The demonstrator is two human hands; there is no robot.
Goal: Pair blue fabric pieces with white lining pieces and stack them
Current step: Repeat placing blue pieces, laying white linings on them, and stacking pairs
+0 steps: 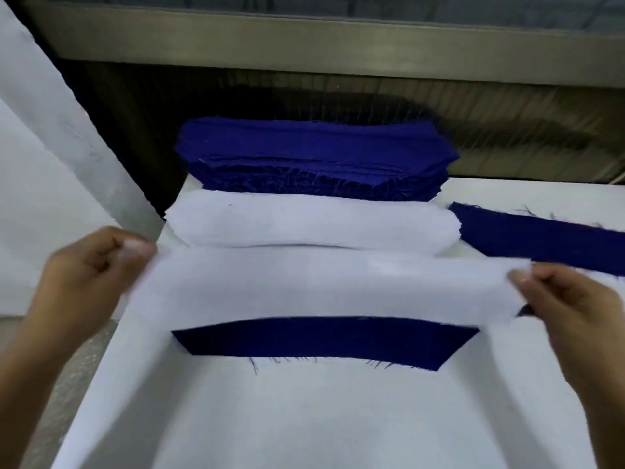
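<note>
I hold one white lining piece (pixel 324 286) stretched between both hands above the table. My left hand (pixel 88 275) pinches its left end and my right hand (pixel 571 302) pinches its right end. Under it lies a single blue fabric piece (pixel 321 341), its upper part hidden by the lining. Behind that sits a stack of white lining pieces (pixel 311 223). Farther back is a thick stack of blue fabric pieces (pixel 314 157) with frayed edges. A separate blue piece (pixel 541 236) lies at the right.
The white table top (pixel 304 418) runs toward me; its left edge drops to a speckled floor (pixel 67 384). A large white sheet (pixel 40 164) leans at the left. A dark machine bed with a grey rail (pixel 338 38) stands behind the stacks.
</note>
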